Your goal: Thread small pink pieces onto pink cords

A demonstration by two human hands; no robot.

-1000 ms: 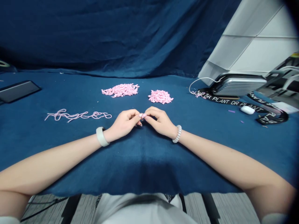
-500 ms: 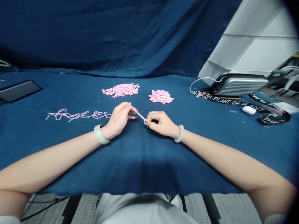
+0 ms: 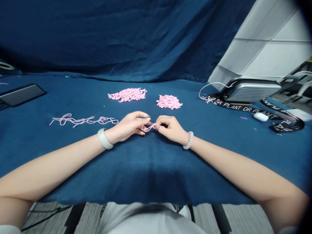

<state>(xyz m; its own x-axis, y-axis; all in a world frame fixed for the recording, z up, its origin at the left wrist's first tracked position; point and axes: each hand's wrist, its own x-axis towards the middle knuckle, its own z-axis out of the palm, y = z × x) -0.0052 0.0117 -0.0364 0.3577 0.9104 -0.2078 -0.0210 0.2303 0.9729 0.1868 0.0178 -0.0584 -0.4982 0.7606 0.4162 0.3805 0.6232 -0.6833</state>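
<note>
A pink strand of yarn [image 3: 149,128] forms a small slack loop between my two hands, just above the blue cloth. My right hand [image 3: 172,129] is closed, pinching one end of the loop between thumb and forefinger. The other side of the loop runs into the fingers of my left hand [image 3: 133,125], which curl loosely around it; the exact grip there is partly hidden. To the left of that hand, a loose tangle of pink yarn [image 3: 90,121] stretches over the cloth. Beyond the hands lie a larger pile of small pink knotted pieces [image 3: 129,95] and a smaller pile [image 3: 169,101].
At the right are a silver ribbed case [image 3: 255,90] with a white cable, a black lettered lanyard [image 3: 234,106] and a small white case [image 3: 260,117]. A dark tablet-like device [image 3: 23,94] rests at the left. Blue cloth [image 3: 151,175] covers the table, its front edge near my lap.
The yarn was stretched taut between the hands and now hangs slack. My left hand has come right and slightly down, close to the right hand, which stays pinched.
</note>
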